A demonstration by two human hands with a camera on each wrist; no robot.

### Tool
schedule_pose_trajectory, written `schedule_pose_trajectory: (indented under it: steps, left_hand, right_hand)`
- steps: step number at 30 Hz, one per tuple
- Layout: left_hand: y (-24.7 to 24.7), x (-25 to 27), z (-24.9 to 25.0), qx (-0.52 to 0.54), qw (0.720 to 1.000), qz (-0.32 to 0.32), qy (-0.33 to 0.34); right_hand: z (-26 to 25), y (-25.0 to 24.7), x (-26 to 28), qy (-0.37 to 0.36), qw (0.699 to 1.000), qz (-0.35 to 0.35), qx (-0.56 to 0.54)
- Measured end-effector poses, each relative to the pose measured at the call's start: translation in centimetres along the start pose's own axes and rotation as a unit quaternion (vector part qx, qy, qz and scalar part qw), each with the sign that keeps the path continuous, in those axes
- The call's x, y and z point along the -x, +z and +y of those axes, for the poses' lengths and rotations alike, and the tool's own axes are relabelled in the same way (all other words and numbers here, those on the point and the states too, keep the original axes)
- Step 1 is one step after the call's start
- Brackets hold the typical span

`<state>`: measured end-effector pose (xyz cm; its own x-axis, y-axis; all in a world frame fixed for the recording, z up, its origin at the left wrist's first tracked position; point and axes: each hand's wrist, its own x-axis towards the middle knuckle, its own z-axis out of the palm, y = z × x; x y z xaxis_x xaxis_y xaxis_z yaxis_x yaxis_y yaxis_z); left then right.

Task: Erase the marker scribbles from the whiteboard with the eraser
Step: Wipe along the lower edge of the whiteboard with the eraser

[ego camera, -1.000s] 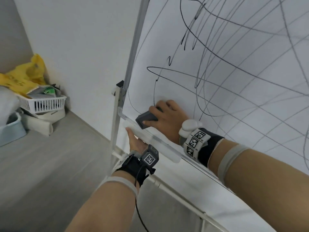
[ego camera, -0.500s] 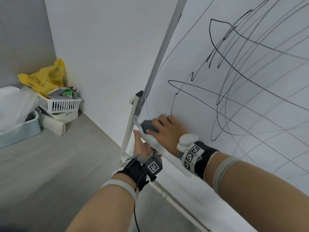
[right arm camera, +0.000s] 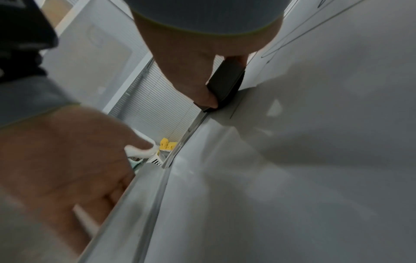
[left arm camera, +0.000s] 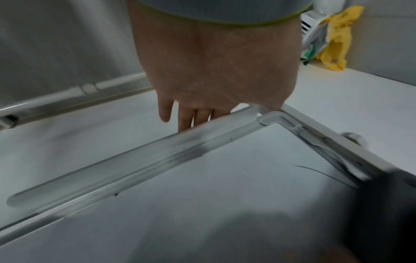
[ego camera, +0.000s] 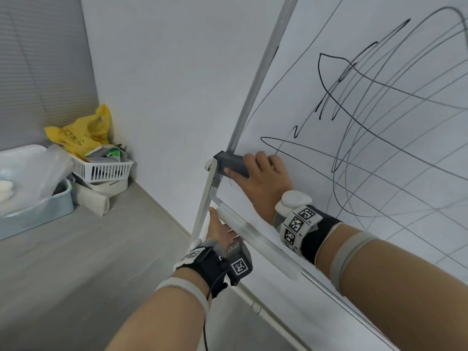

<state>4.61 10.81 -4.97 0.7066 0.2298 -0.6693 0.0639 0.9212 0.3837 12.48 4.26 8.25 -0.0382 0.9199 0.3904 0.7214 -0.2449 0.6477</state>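
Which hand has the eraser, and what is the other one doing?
The right hand grips the eraser against the whiteboard; the left hand only holds the tray below.

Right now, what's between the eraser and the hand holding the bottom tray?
In the head view, only bare whiteboard corner and its frame separate the eraser from the left hand at the tray.
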Motion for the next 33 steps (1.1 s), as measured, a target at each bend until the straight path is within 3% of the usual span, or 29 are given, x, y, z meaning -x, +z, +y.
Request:
schedule_pose_trajectory:
  steps: [2,5,7,9,12,16,25,31,33]
  left_hand:
    - [-0.3,0.4,2.1,-0.018,0.995,0.081,0.054]
    - [-1.2,0.1,6.5,-0.090,0.964,0.171,0.182]
    - [-0.5,1.0,9.2,-0.114,0.943,0.151,0.273]
    - [1.3,3.5,11.0,-0.151,0.932,0.083,0.320]
    - [3.5,5.5,12.1,-0.226,0.919,-0.004,0.324]
    - [4.5,6.9,12.1,-0.328,0.884,0.006,0.332]
    - [4.8,6.0,12.5,-0.352,0.876,0.017,0.330]
    - [5.3,6.0,12.9,-0.380,0.863,0.018,0.334]
    - [5.5,5.9,12.9,-0.381,0.861,0.020,0.336]
  right_hand:
    - [-0.7,0.9,0.7,-0.028,0.999,-0.020,-0.014]
    - [-2.0,2.8,2.1,-0.090,0.994,-0.059,-0.028]
    - [-2.7,3.7,2.8,-0.108,0.991,-0.079,-0.028]
    - [-2.8,3.8,2.7,-0.100,0.991,-0.076,-0.034]
    - [-1.7,2.6,1.5,-0.035,0.997,-0.023,-0.058]
    - [0.6,1.2,0.6,0.036,0.999,0.006,-0.018]
    - [-0.7,1.9,1.4,-0.021,0.999,0.009,-0.027]
    - [3.5,-2.4,-1.7,0.114,0.993,0.029,0.011]
    - [3.8,-2.6,-1.7,0.121,0.992,0.027,0.015]
